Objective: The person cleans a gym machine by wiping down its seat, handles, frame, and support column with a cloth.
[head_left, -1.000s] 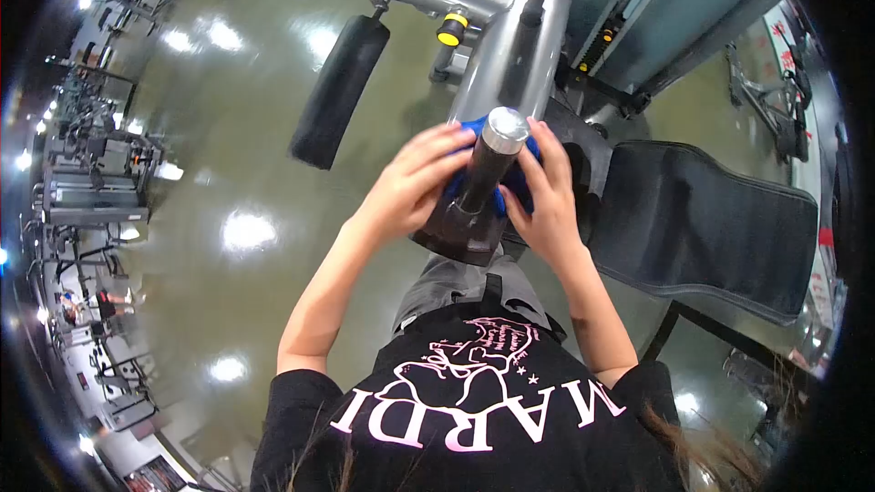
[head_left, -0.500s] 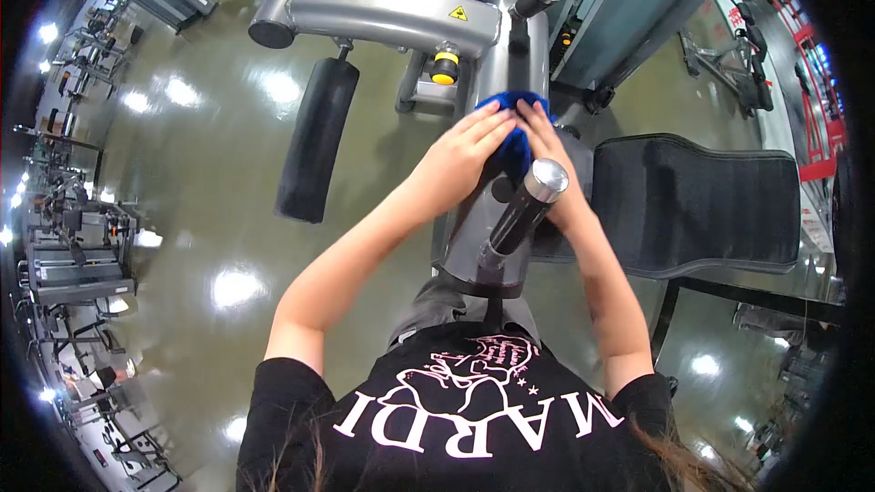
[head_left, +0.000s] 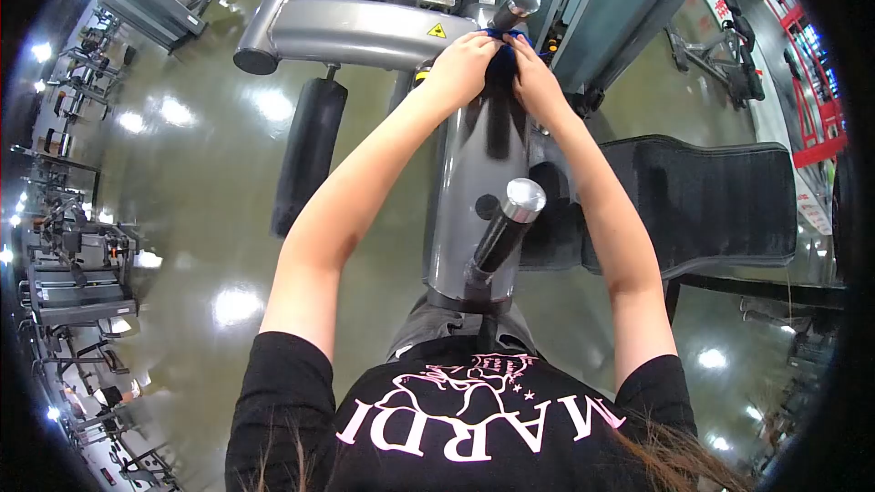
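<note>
A blue cloth [head_left: 502,36], mostly hidden under my fingers, lies on the far end of a grey metal tube [head_left: 462,184] of an exercise machine. My left hand [head_left: 463,67] presses the cloth from the left side, its fingers together and curved over the tube. From the right, my right hand [head_left: 536,78] holds the same cloth down, fingertips close to those of the left. Just beyond the fingers stands a black handle with a silver cap [head_left: 523,2]. A second silver-capped handle [head_left: 507,230] sticks up from the tube's near end.
A black padded roller [head_left: 310,150] hangs at the left below a curved grey arm [head_left: 351,32] with a yellow warning label. To the right is a black seat pad [head_left: 697,200]. A tall grey frame [head_left: 611,18] rises behind. Other gym machines [head_left: 77,282] line the left.
Both hands have slid the blue cloth away from me along the tube, up to the far handle. My arms are stretched further out, and the view has shifted slightly.
</note>
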Action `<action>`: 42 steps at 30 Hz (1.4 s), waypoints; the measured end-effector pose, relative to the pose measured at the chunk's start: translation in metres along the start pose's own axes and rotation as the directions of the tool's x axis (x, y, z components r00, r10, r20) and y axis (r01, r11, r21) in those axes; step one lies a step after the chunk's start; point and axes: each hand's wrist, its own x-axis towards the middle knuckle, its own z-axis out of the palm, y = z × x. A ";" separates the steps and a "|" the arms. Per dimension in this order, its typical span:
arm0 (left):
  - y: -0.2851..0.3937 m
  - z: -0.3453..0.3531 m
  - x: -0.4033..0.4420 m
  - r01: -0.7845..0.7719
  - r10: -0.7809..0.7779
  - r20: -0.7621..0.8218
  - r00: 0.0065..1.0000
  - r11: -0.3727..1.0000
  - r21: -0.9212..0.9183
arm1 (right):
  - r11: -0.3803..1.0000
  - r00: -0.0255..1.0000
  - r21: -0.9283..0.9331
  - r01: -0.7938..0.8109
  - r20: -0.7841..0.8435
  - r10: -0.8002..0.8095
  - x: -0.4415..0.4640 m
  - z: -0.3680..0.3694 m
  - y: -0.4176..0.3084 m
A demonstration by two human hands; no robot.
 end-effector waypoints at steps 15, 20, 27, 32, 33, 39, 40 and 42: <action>0.082 -0.070 -0.067 0.107 0.031 0.381 0.924 0.937 -0.334 | 0.919 0.942 0.391 -0.041 0.322 -0.095 -0.114 -0.073 -0.063; 0.083 -0.067 -0.068 0.043 0.058 0.361 0.931 0.963 -0.267 | 0.831 0.967 0.502 -0.241 0.199 0.160 -0.132 -0.059 -0.067; 0.087 -0.080 -0.054 0.133 -0.046 0.266 0.963 0.938 -0.320 | 0.861 0.979 0.481 -0.166 -0.025 0.202 -0.109 -0.077 -0.063; 0.093 -0.128 0.005 0.202 -0.143 0.205 0.968 0.931 -0.305 | 0.865 0.989 0.501 0.036 -0.144 0.042 -0.042 -0.123 -0.056; 0.092 -0.136 0.017 0.178 -0.139 0.161 0.977 0.948 -0.262 | 0.867 0.978 0.486 0.106 -0.209 -0.003 -0.025 -0.133 -0.057; 0.052 -0.135 0.063 -0.067 0.042 -0.147 0.988 0.983 -0.172 | 0.845 0.883 0.401 0.353 -0.440 -0.160 0.044 -0.124 -0.035; 0.042 -0.124 0.056 -0.060 0.043 -0.087 0.995 0.976 -0.209 | 0.848 0.895 0.398 0.349 -0.410 -0.175 0.040 -0.114 -0.023; 0.037 -0.113 0.041 0.014 0.010 0.093 0.996 0.965 -0.260 | 0.850 0.938 0.451 0.270 -0.323 -0.127 0.026 -0.098 -0.013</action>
